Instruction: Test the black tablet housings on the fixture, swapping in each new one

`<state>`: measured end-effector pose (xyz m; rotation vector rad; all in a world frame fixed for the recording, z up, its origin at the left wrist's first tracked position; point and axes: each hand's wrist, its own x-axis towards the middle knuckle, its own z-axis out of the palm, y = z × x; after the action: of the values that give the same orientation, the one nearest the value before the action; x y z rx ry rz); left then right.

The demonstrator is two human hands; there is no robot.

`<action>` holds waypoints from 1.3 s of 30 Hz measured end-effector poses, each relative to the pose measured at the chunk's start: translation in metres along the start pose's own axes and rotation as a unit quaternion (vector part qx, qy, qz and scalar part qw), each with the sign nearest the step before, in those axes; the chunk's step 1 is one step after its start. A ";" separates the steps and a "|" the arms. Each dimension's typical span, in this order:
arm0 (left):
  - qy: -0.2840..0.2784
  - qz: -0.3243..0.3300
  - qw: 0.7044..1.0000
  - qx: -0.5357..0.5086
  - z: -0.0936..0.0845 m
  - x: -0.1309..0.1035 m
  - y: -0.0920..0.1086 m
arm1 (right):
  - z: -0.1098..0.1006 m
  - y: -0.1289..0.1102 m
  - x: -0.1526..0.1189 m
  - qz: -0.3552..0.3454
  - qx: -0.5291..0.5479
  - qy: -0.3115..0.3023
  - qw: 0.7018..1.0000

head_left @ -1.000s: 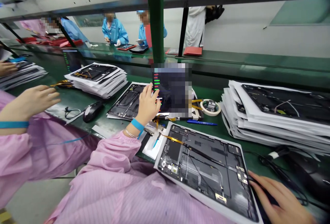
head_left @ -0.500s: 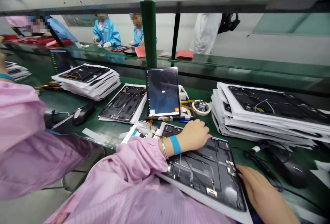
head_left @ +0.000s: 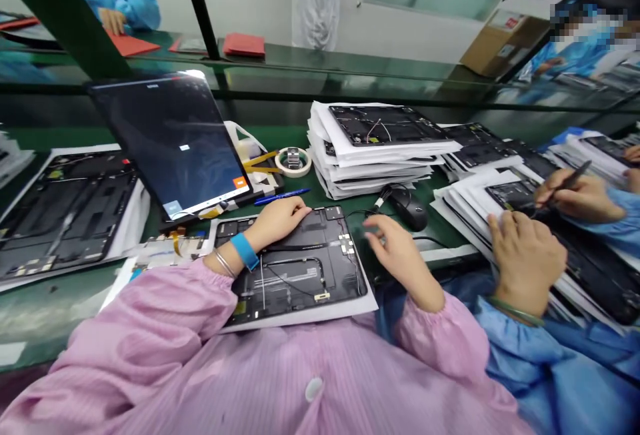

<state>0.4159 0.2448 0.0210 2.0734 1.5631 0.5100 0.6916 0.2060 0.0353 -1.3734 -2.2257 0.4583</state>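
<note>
A black device housing with thin cables and small metal parts lies on white paper close to my body. Over its upper left part rests my left hand, a blue band and bangles at the wrist; its fingers point right and are mostly hidden, so a grip cannot be told. My right hand is raised just right of the housing, apart from it, with thumb and fingers parted and nothing held. Behind my left hand stands a lit tablet, tilted, and a blue pen lies beside it.
Housings and paper are stacked behind right. A tape roll, a black mouse and its cable lie nearby. Another housing is at left. At right, a co-worker's hands work over a paper stack, one holding a dark tool.
The view has swung to the right, bringing the co-worker's hands into sight. My right hand has come off the housing's right edge, its fingers now apart. My left hand stays over the housing.
</note>
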 end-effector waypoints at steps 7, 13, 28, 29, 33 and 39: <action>-0.015 -0.017 1.000 -0.015 -0.001 0.001 -0.001 | 0.012 -0.001 0.010 -0.043 0.017 -0.120 0.992; -0.020 -0.025 0.999 -0.004 -0.002 0.001 -0.001 | 0.001 0.007 -0.018 -0.062 -0.105 -0.081 0.989; -0.024 -0.018 1.000 -0.001 -0.001 0.001 -0.003 | 0.007 -0.008 -0.016 0.068 0.111 0.004 0.991; -0.022 -0.018 1.000 0.000 -0.001 0.001 -0.003 | 0.009 -0.008 -0.015 0.083 0.110 0.010 0.990; -0.022 -0.018 1.000 0.001 -0.001 0.001 -0.003 | 0.015 -0.009 -0.015 0.119 0.138 -0.004 0.983; -0.022 -0.015 1.000 0.005 0.001 0.002 -0.005 | 0.015 -0.012 -0.016 0.130 0.166 -0.001 0.977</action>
<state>0.4126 0.2477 0.0173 2.0518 1.5722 0.4429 0.6806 0.1857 0.0255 -1.4793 -1.8669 0.8796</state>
